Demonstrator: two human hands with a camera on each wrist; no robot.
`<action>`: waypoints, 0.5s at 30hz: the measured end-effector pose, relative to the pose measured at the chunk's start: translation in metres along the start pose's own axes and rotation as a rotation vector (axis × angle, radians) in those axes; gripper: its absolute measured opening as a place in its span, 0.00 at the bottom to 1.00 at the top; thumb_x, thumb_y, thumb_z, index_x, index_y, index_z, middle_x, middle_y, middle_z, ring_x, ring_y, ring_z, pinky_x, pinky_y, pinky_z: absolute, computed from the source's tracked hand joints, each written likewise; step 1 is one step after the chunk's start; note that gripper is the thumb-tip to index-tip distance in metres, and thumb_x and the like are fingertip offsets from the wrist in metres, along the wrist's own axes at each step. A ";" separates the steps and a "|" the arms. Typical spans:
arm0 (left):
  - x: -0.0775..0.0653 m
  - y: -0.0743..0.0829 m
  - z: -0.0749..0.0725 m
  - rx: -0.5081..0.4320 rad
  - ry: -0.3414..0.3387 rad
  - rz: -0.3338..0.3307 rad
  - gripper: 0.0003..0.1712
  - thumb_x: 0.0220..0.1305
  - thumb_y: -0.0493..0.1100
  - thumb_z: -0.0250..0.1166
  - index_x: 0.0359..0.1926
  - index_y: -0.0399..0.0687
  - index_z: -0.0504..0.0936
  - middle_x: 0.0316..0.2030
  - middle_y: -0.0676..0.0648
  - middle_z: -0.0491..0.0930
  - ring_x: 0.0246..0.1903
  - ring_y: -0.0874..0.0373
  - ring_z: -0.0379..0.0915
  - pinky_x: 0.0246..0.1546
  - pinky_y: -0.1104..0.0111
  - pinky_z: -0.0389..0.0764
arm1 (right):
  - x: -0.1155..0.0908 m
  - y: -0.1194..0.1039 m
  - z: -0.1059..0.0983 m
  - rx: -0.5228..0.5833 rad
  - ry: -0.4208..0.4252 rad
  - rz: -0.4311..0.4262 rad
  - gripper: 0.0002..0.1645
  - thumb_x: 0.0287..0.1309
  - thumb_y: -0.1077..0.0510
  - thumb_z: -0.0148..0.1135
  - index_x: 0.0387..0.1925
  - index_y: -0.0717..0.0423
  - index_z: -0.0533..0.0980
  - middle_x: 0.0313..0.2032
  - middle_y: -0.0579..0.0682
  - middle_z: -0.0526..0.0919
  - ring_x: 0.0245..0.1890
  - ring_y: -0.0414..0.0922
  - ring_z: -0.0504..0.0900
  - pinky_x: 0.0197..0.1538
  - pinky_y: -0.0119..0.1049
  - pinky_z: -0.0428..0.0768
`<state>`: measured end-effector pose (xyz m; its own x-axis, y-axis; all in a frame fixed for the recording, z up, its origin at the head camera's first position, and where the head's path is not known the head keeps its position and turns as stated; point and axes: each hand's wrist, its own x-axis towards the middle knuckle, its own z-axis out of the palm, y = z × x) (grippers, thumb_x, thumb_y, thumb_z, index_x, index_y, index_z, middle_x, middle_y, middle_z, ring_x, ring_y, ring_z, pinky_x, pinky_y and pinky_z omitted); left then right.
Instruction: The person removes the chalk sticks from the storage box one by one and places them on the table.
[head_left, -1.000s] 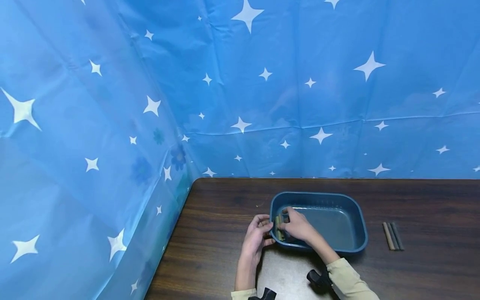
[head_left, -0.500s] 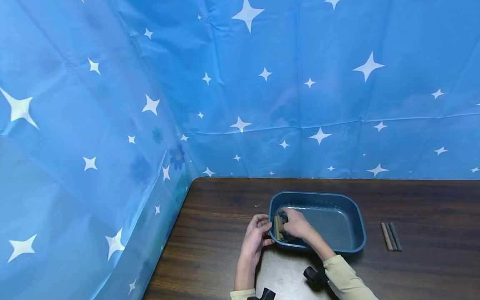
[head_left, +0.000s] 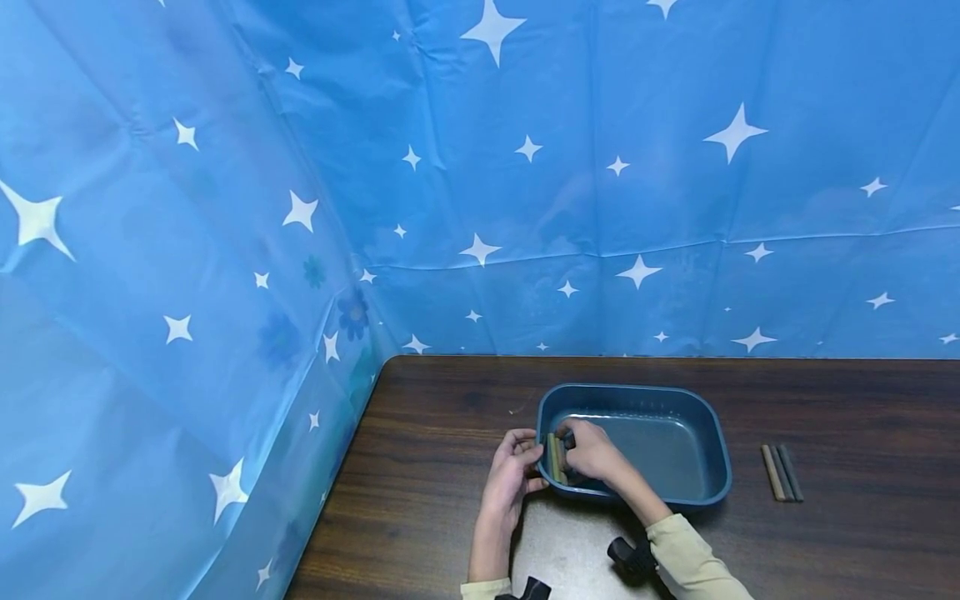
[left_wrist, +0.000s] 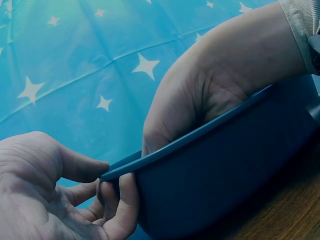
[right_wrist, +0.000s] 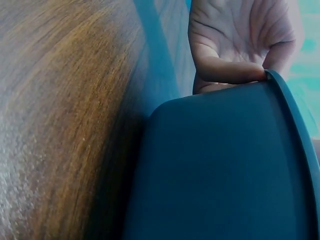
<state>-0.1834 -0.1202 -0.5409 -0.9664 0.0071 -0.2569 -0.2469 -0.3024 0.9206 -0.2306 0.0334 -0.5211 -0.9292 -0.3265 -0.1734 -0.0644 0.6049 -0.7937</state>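
Note:
A blue rectangular tub (head_left: 675, 492) stands on the wooden table. My left hand (head_left: 510, 475) grips its left rim, with the thumb on top and fingers against the outer wall. Inside, along the left wall, several yellowish-green and brown sticks (head_left: 556, 457) lie side by side. My right hand (head_left: 592, 452) reaches in over the near side, fingers curled round a dark stick (head_left: 570, 438) beside that row. In the left wrist view the tub wall hides the right fingertips. The right wrist view shows the tub's outer wall and my left thumb at the rim.
Three more sticks (head_left: 782, 473), one tan and two dark grey, lie together on the table (head_left: 870, 433) right of the tub. A blue curtain with white stars (head_left: 637, 208) hangs behind the table and along its left side.
The right fingers have shifted slightly inside the tub, and more of the stick row by the left wall shows. My left hand keeps its hold on the rim.

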 end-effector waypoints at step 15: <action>0.001 -0.001 0.000 0.001 0.010 -0.008 0.15 0.70 0.34 0.59 0.56 0.38 0.72 0.41 0.45 0.77 0.32 0.58 0.75 0.26 0.69 0.79 | -0.006 -0.001 0.000 -0.034 0.040 -0.044 0.22 0.42 0.76 0.61 0.44 0.67 0.75 0.34 0.55 0.79 0.30 0.48 0.76 0.34 0.41 0.77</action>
<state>-0.1839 -0.1200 -0.5417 -0.9637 0.0001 -0.2671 -0.2547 -0.3011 0.9189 -0.2249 0.0348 -0.5198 -0.9390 -0.3243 -0.1145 -0.1175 0.6154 -0.7794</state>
